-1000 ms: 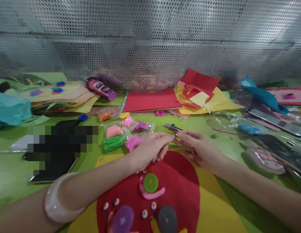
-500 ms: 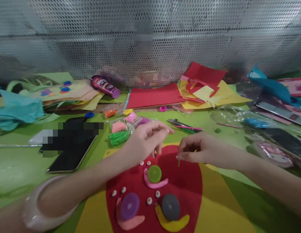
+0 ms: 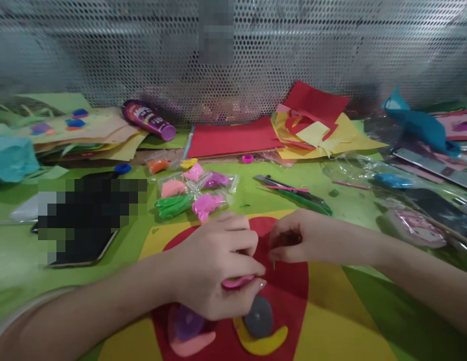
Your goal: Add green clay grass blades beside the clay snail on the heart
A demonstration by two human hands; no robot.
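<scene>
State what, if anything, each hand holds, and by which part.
The right hand pinches a thin green strip above its lower end. The left hand straddles pink clay; whether it grips is unclear.

Dim, slightly blurred, pale glare on the perforated panel, shadow across the yellow sheet

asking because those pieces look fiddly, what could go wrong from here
The left hand is around the pink strip, so pressing hard could bend or dent it. It is also close to the grey disc and might bump it. The right hand pinches a thin green sliver, which could slip free.
</scene>
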